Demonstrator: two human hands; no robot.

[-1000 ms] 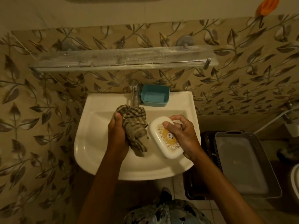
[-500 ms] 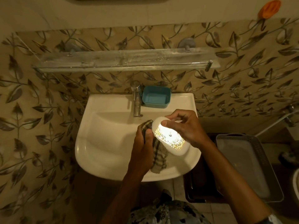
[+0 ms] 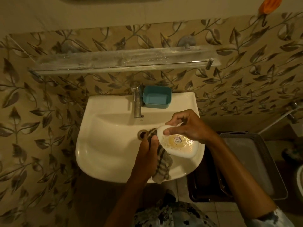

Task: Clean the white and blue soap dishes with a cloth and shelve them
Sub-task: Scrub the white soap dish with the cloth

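Wht dish (image 3: 179, 145) tilted agst cloth (image 3: 162, 164)

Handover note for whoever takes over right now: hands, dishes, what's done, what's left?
Hands: left hand grips the cloth against the white dish; right hand holds that dish over the sink.
Dishes: blue dish sits on the sink ledge, right of the tap.
Done: neither dish is on the shelf yet.
To do: finish wiping white, wipe blue, shelve both.
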